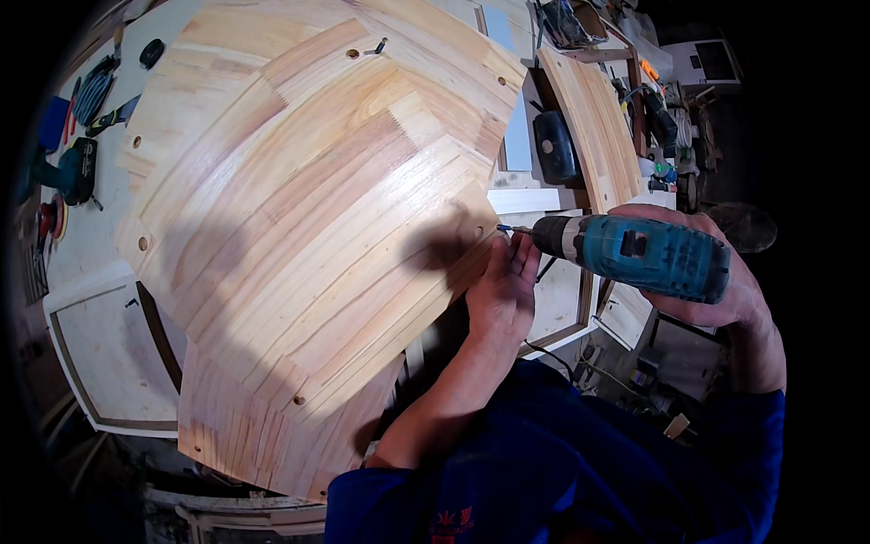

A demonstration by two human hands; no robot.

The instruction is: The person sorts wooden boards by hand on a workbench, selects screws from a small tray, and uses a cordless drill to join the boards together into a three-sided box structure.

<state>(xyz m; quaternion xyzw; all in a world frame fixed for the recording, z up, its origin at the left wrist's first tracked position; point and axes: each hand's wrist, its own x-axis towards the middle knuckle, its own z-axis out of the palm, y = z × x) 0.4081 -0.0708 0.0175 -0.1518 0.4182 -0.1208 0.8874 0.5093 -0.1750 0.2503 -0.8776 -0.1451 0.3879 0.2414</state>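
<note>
My right hand (725, 272) is closed round a teal and black cordless drill (648, 254) at the right. The drill lies nearly level, its chuck pointing left. A thin bit (522, 229) runs from the chuck to a small bluish tip at the right corner of a wooden panel (335, 208). A round hole (479, 232) shows in the panel's face close to that corner. Just below the bit is my left hand (504, 288), its fingers drawn together at the panel's edge. What those fingers pinch, if anything, is hidden.
Beneath the top panel lie more wooden panels (217, 63) with holes near their corners. One small dark fastener (376, 46) rests near the far hole. A long board (594, 122) and a black mallet head (554, 148) are at the right. Another power tool (74, 172) sits at the left.
</note>
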